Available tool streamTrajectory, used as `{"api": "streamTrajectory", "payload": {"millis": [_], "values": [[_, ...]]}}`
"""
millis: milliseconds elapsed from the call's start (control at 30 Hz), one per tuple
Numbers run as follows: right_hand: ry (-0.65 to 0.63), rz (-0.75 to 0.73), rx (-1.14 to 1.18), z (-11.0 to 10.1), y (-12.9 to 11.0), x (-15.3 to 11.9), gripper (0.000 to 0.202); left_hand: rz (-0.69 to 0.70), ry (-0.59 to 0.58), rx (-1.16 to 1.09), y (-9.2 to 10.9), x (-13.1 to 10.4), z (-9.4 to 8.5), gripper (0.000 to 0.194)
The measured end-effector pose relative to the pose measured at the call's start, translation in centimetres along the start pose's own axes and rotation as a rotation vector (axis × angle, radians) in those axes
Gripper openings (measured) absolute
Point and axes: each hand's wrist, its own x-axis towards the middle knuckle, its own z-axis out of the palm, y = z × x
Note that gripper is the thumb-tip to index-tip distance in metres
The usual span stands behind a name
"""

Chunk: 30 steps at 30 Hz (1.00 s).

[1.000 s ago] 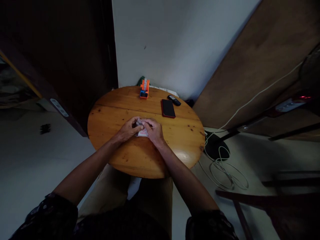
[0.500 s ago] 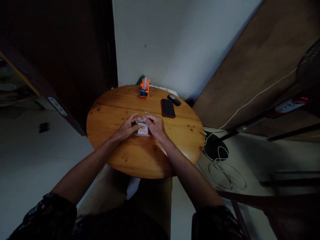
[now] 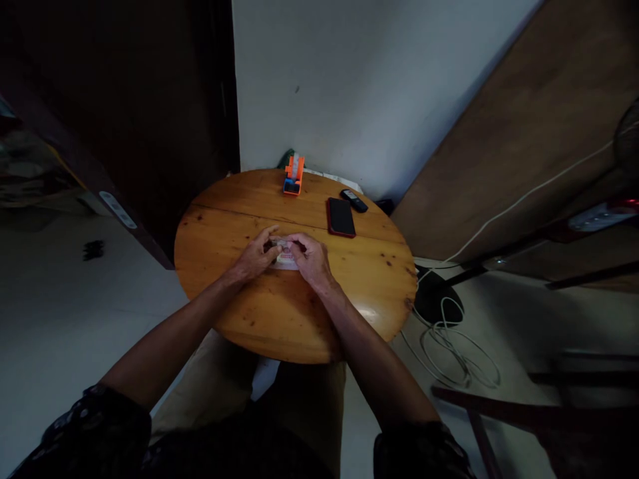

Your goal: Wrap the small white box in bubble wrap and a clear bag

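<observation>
A small white packet with red print (image 3: pixel 286 260) lies on the round wooden table, near its middle. My left hand (image 3: pixel 257 256) grips its left side, the thumb resting on top and the index finger raised beyond the far edge. From the right, my right hand (image 3: pixel 310 258) has its fingers and thumb closed on the packet's far right part. Its far edge and right side are partly covered by my fingers. Whether it is a box or a wrapped bundle I cannot tell.
An orange tape dispenser (image 3: pixel 294 175) stands at the back of the wooden table (image 3: pixel 239 306). A dark phone with a red edge (image 3: pixel 341 217) and a black remote-like handset (image 3: pixel 354 200) lie at the back right. A pale cable (image 3: pixel 456 359) coils on the floor to the right.
My right hand has moved slightly down over the packet, and its fingers and thumb now cover more of the far part. My left hand keeps its hold. The view has shifted a little.
</observation>
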Motion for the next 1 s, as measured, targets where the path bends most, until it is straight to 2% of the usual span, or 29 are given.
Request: {"api": "streamTrajectory", "payload": {"millis": [267,500,600,733,1000], "values": [[-0.038,-0.049,-0.077,-0.5,0.1,-0.4,0.021,-0.06,0.028,-0.012,-0.2,0.2,0.1,0.067],[-0.098,-0.066,-0.057,-1.0,-0.3,-0.4,0.023,-0.012,0.018,-0.026,0.8,-0.1,0.1,0.042],[-0.112,-0.071,-0.016,-1.2,-0.1,-0.3,0.022,-0.051,0.002,-0.039,1.4,-0.2,0.1,0.035],[-0.133,-0.055,0.041,-1.6,0.4,-0.1,0.02,-0.113,-0.004,-0.081,2.0,-0.4,0.2,0.035],[-0.249,-0.056,0.142,-2.7,0.9,0.1,0.022,-0.122,0.004,-0.077,2.4,-0.4,0.2,0.036]]}}
